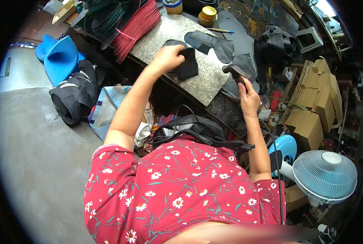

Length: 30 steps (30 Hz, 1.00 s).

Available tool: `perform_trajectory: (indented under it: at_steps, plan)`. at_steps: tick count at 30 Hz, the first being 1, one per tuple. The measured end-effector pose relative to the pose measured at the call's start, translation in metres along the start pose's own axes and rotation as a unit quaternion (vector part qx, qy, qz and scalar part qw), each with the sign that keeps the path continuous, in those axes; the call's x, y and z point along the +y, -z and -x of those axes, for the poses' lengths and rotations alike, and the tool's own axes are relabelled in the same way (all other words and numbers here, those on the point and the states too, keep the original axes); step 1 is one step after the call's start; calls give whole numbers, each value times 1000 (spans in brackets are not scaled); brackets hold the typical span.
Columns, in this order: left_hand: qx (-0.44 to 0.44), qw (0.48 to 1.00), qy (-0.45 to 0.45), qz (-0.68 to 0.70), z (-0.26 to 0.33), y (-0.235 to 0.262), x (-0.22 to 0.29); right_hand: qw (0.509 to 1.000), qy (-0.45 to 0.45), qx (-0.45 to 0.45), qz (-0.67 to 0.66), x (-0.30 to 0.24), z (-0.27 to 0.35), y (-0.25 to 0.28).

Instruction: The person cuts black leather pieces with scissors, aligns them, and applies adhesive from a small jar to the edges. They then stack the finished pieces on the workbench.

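— Gripping what, exactly?

— From the head view: the right hand (248,99) is wrapped tight round the handle of a hammer (235,72), whose dark head sits at about twelve o'clock from the fist, just off the stone's edge. The left hand (168,57) is curled down on a black leather piece (187,64), pinning it to the granite slab (171,34).

— And that piece relative to the hammer?

— At nine o'clock from the hammer head, near but apart. More black cut pieces (214,44) lie at one o'clock from the left hand.

— Around them?

— Red sheets (134,28) at ten o'clock of the slab, cardboard boxes (311,101) at three, a fan (324,175) at five.
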<state>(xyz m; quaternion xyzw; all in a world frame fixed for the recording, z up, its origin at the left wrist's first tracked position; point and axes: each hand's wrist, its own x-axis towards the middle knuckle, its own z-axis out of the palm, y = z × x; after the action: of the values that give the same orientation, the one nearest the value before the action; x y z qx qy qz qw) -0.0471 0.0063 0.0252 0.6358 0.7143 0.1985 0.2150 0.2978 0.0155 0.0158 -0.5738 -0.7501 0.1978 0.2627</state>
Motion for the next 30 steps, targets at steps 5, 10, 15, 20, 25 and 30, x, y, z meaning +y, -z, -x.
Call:
perform_trajectory:
  at_steps: [5, 10, 15, 20, 25, 30]
  plan:
    - [89, 977, 60, -182, -32, 21, -8, 999, 37, -2, 16, 3, 13, 4]
    - [109, 972, 41, -203, -100, -33, 19, 999, 30, -15, 24, 2, 18, 3]
    - [37, 972, 114, -202, -135, -48, 11, 1000, 20, -23, 5, 2, 25, 14]
    - [79, 979, 111, -150, -136, -38, -11, 998, -53, -28, -28, 8, 24, 14]
    - [188, 954, 90, -214, -129, -17, -13, 995, -69, -23, -73, 13, 16, 7]
    - [244, 937, -159, -195, -113, -41, 41, 993, -83, -15, -88, 21, 14, 2]
